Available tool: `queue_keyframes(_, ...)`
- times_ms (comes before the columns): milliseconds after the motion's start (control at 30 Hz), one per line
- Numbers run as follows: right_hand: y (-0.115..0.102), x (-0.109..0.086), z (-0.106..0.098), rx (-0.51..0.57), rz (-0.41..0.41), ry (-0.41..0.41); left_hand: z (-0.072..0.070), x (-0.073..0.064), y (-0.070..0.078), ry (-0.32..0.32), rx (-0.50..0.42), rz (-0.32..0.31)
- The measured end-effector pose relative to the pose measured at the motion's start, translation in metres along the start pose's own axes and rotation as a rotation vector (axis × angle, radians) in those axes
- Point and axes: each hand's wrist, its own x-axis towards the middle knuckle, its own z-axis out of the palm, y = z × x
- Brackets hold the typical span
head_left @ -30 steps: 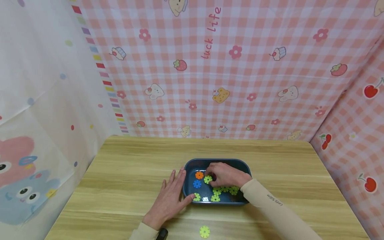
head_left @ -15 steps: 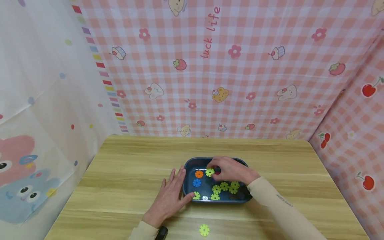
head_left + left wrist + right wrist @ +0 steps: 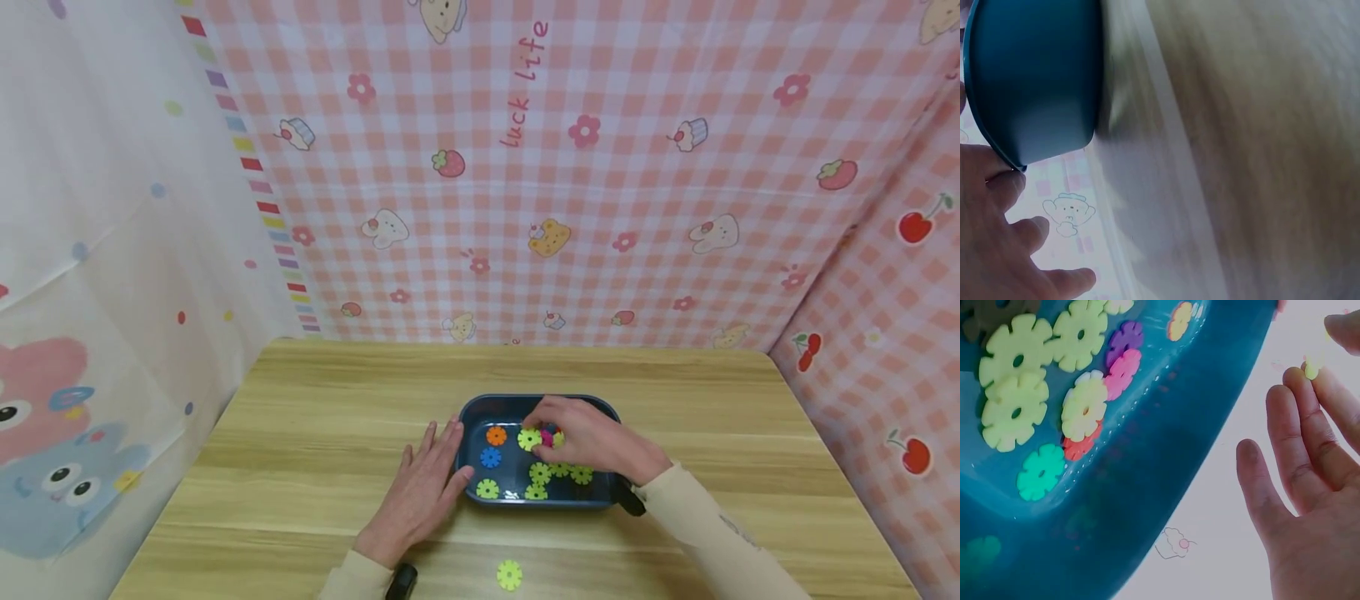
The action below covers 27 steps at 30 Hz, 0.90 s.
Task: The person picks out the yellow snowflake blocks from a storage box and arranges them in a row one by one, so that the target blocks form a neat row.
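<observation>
My right hand [image 3: 592, 435] is over the dark blue tray [image 3: 468, 493]. It pinches a yellow-green notched plastic disc [image 3: 529, 439] between thumb and fingertips; in the right wrist view that disc [image 3: 1311, 370] shows nearly edge-on. My left hand [image 3: 414, 504] lies beside the tray's left end, fingers extended, fingertips right at the rim. In the tray are an orange disc [image 3: 497, 436], a blue disc [image 3: 491, 457] and several yellow-green discs [image 3: 540, 473]. The right wrist view also shows a pink disc [image 3: 1122, 374], a purple disc [image 3: 1125, 344] and a green disc [image 3: 1040, 472].
One loose yellow-green disc [image 3: 509, 575] lies on the wooden table [image 3: 337, 400] in front of the tray. Behind the table hangs a pink checked cloth [image 3: 480, 208], with more printed cloth at both sides.
The right hand, pinching the yellow-green disc, has shifted a little to the right above the tray. The left thumb has drawn back slightly from the disc in the tray's near left corner.
</observation>
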Motion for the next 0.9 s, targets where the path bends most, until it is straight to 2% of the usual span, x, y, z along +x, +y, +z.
queue_keyframes(333,-0.009,-0.021,0.005,0.058,-0.008,0.040,-0.002,0.001,-0.002,0.009,0.008,0.007)
queue_keyframes(767,-0.021,-0.047,0.017,0.028,-0.065,0.091,-0.003,0.003,-0.003,-0.002,-0.005,0.009)
queue_keyframes(900,-0.026,-0.055,0.020,0.017,-0.058,0.093,-0.002,0.003,-0.004,0.003,-0.002,0.014)
